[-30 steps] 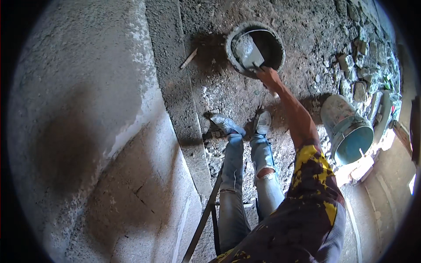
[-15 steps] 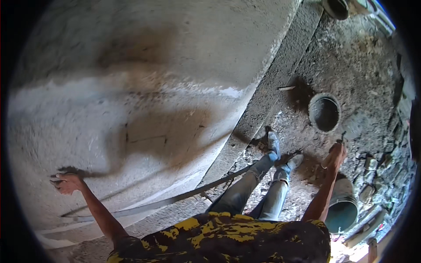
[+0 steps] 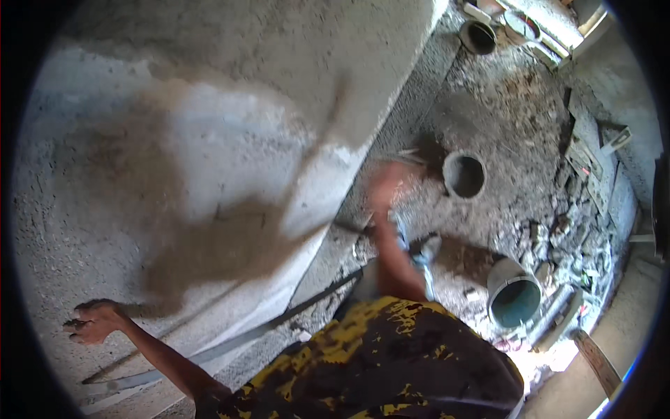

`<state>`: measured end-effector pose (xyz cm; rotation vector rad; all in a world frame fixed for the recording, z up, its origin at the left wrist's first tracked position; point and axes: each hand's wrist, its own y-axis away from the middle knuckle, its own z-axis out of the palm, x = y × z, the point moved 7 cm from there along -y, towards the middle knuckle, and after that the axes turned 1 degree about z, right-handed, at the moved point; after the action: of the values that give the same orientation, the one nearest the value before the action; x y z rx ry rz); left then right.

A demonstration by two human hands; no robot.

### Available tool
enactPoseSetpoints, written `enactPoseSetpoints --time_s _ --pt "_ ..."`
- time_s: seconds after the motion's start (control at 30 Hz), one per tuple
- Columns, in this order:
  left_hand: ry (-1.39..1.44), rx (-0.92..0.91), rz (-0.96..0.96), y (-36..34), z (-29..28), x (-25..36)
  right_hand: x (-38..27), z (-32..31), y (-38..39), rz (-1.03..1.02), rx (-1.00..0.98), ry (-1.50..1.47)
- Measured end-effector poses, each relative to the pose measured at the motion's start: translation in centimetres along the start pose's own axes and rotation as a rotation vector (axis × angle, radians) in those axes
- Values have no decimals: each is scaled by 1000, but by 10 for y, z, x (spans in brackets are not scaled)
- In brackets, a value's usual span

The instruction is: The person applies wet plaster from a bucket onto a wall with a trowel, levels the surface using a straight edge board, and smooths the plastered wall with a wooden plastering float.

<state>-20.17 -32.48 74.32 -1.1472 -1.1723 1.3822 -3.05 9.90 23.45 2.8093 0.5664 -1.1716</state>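
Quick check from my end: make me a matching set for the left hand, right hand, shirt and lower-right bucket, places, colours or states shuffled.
1 Left hand
2 Right hand
3 Shirt
4 Lower-right bucket

A Blue-green inside
B Blurred, left of the grey tub
C Dark with yellow patches
D At the pale wall, fingers spread

Pairs: 1-D, 2-B, 3-C, 4-A

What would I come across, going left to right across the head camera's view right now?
Bare left hand, bare, blurred right hand, round grey bucket, pale cylindrical bucket with blue-green interior, brown wooden plank.
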Motion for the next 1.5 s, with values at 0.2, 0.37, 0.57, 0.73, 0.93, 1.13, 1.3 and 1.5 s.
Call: enactPoseSetpoints --time_s 0.2,0.37,0.57,0.73,0.93,1.13,1.3,1.5 --pt "-35 79 164 -18 -3 -27 -185 20 121 210 -176 -943" --pt "68 33 1 -3 3 -12 -18 137 91 862 -231 -1343" --pt "108 7 13 -4 1 -13 -49 190 39 872 -388 -1453" --pt "62 1 28 -2 2 -17 -116 152 46 789 -327 -1526" --pt "102 -16 -17 -3 2 -6 -179 81 53 564 -391 -1619" --pt "63 -51 -57 -8 -14 2 -200 -48 5 457 -939 -1657" --pt "97 -49 -70 -17 -21 8 -33 -273 -106 -25 229 -681" --pt "9 -52 -112 -17 -11 -4 100 -399 -92 110 1280 102"
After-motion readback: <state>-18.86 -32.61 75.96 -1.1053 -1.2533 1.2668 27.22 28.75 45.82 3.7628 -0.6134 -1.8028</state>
